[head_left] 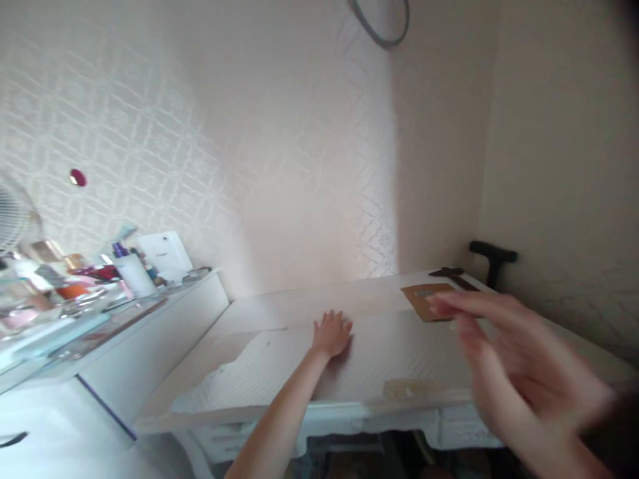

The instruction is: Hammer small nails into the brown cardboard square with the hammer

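Note:
My left hand (333,334) lies flat with spread fingers on a white textured sheet (244,372), which covers much of the white table and has a ragged left edge. In the right foreground, my right hand (524,372) is raised above the table and blurred by motion. Its thumb and index finger come close together in a pinch, the other fingers curled behind. Whether anything is between the fingertips is too smeared to tell. Beyond those fingertips a brown booklet (424,307) with pale lettering rests on the table, partly covered by the hand.
At left, a white cabinet (164,346) carries crowded bottles and cosmetics, a white box (164,253) and part of a fan (12,216). A dark handle (493,256) stands by the right wall. Near it lies a dark strap-like object (452,274). A grey cable loop (382,40) hangs above.

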